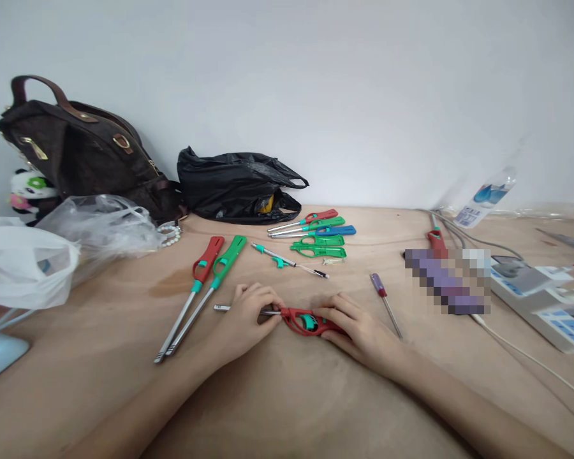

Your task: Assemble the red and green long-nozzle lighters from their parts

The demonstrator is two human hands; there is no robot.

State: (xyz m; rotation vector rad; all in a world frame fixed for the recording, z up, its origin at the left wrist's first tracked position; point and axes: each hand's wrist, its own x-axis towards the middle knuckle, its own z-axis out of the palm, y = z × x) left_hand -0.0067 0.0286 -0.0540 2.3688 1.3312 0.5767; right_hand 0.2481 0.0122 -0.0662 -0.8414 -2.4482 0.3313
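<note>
A red long-necked gas lighter [294,313] lies crosswise before me on the table, its metal tube pointing left and a teal trigger showing in the handle. My left hand [251,313] is closed around its front, where the tube meets the handle. On the rear of the handle, my right hand [356,326] is closed, hiding that end. Beyond my hands lie green handle shells [321,241] and a metal tube with teal parts [289,260], with a small clear piece [333,261] beside them. A purple-handled screwdriver [379,285] rests to the right of my right hand.
Two long lighters, one red [205,266] and one green [227,260], lie at left. Several more [332,225] lie by a black plastic bag [234,185]. Right are a power strip [540,306], cables and a leaning bottle [483,201]. A dark backpack [95,153] stands back left.
</note>
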